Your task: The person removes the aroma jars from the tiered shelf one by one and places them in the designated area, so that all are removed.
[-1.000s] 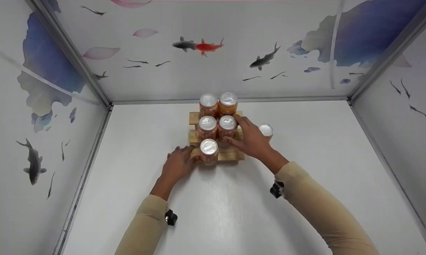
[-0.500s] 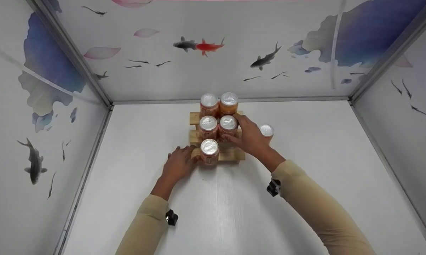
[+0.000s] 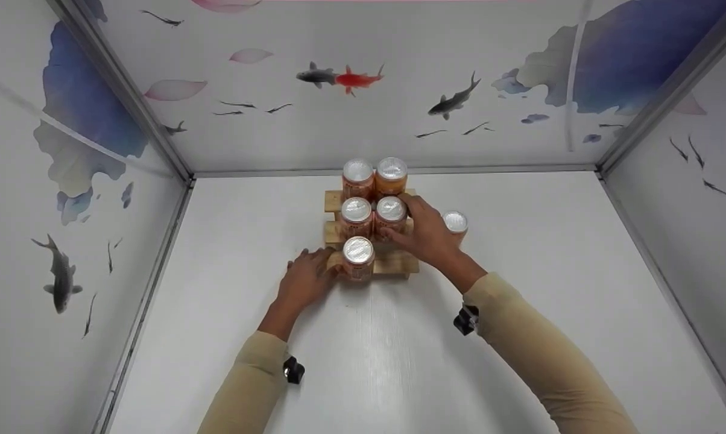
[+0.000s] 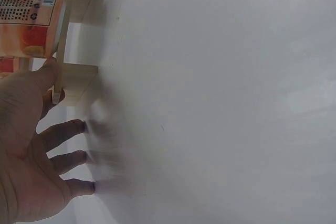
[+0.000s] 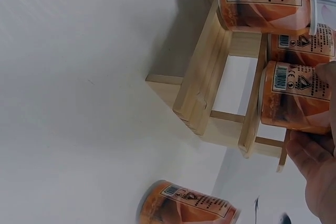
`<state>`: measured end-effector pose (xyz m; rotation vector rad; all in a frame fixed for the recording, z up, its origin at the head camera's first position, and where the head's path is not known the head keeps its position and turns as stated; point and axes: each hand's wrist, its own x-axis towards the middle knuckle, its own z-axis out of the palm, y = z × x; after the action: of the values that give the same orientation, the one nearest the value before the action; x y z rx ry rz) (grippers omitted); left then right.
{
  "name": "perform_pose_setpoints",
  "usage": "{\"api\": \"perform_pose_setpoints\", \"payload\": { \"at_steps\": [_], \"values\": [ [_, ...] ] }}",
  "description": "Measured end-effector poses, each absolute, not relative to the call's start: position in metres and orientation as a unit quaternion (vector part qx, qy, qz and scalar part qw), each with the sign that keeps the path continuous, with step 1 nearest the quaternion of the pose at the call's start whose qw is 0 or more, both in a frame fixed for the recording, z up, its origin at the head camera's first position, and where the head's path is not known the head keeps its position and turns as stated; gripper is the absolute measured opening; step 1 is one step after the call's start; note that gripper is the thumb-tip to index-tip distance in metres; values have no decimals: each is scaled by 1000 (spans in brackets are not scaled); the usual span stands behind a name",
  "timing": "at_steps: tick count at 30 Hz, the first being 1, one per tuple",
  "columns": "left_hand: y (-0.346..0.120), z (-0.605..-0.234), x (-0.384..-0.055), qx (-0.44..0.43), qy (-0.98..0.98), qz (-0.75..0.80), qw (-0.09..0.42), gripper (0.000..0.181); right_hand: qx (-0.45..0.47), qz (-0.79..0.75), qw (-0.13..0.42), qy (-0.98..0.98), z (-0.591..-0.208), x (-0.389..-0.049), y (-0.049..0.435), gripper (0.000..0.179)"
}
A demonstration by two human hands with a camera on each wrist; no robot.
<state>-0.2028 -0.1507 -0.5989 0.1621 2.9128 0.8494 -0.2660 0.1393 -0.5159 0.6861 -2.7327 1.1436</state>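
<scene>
A stepped wooden rack carries orange cans with silver tops. My right hand grips the right can on the middle step, thumb in front and fingers at its far side; the right wrist view shows this can upright on its board. My left hand pinches the left end of the lowest board between thumb and index finger, its other fingers spread toward the table. Beside that thumb stands the front can, on the lowest step's left half.
On the middle step's left stands another can; two cans, a left one and a right one, are on the top step. A separate can stands on the white table right of the rack. Printed walls enclose the table.
My right hand's thumb has drawn in against the middle-step can, and the right forearm has shifted slightly left. The left hand keeps its hold on the rack.
</scene>
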Motion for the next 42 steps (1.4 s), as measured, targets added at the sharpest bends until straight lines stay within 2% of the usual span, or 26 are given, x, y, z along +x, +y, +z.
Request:
{"api": "perform_pose_setpoints", "payload": {
  "at_steps": [16, 23, 33, 42],
  "values": [
    [-156, -613, -208, 60, 949, 307, 46, 58, 222, 361, 66, -903, -509, -267, 153, 76],
    [-152, -600, -204, 53, 957, 277, 67, 55, 210, 343, 71, -913, -505, -266, 163, 77],
    [-155, -611, -207, 65, 956, 283, 26, 52, 202, 335, 85, -917, -504, -266, 178, 73],
    [-156, -613, -209, 64, 950, 303, 44, 55, 200, 330, 100, -917, -506, -266, 194, 74]
  ]
}}
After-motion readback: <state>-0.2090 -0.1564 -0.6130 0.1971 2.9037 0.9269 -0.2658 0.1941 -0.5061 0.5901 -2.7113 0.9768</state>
